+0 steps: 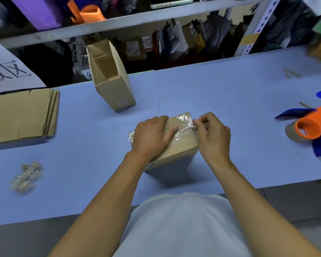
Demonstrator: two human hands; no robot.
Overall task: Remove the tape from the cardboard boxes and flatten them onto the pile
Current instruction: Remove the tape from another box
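A small taped cardboard box point(182, 145) stands on the blue table in front of me. My left hand point(150, 138) lies over its top and left side, thumb pressed on the clear tape point(183, 129). At the box's right top edge my right hand point(212, 134) pinches the crinkled end of that tape. A loose bit of tape sticks out at the box's left. The pile of flattened boxes point(22, 114) lies at the table's left. An open, empty cardboard box point(111, 80) stands tilted behind, toward the back edge.
A crumpled wad of removed tape point(26, 178) lies at the front left. An orange-and-blue tape dispenser point(309, 127) with a tape roll sits at the right edge. Shelves with bags and parcels point(174, 39) rise behind the table. A white sign point(9, 71) hangs at the far left.
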